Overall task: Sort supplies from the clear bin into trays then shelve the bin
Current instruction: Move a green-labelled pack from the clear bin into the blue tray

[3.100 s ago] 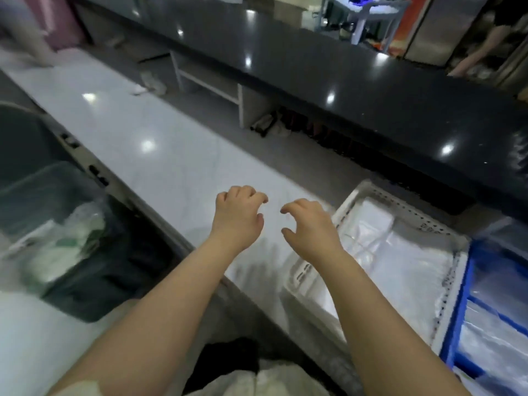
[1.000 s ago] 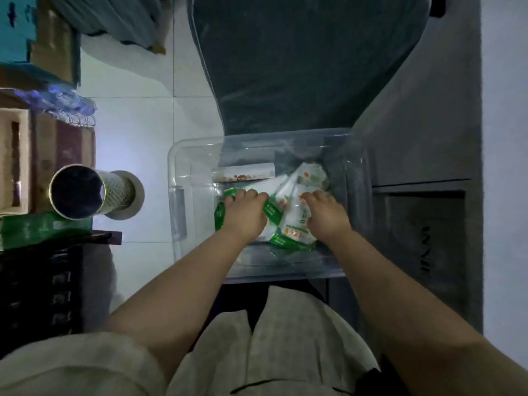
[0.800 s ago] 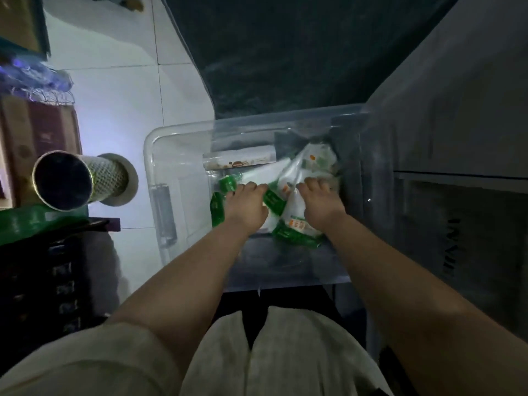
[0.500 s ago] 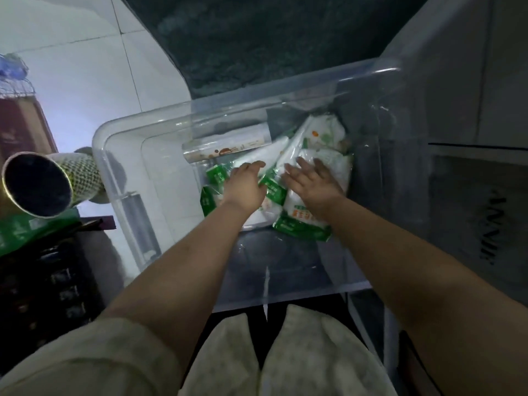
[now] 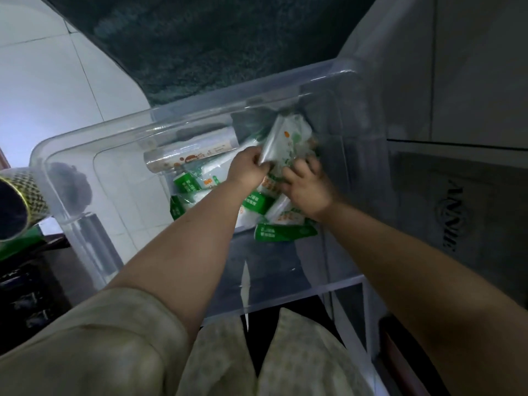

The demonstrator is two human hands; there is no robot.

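Observation:
A clear plastic bin (image 5: pixel 94 144) stands on the floor in front of my knees. Inside lie several green-and-white plastic packets (image 5: pixel 283 232) and a rolled pack with a printed label (image 5: pixel 188 152) along the far wall. My left hand (image 5: pixel 248 167) is pinched on the edge of a white packet with orange and green print (image 5: pixel 288 138), lifting it upright. My right hand (image 5: pixel 307 187) is beside it, fingers curled into the same pile of packets; what it holds is hidden.
A dark green mat (image 5: pixel 217 41) lies beyond the bin on white floor tiles. A metal mesh cylinder (image 5: pixel 20 201) stands to the left above dark shelving. A grey cabinet (image 5: pixel 463 138) rises at the right, close to the bin.
My view has come closer to the bin. My left hand went from resting on the packets to pinching one and raising it; my right hand curled in beside it.

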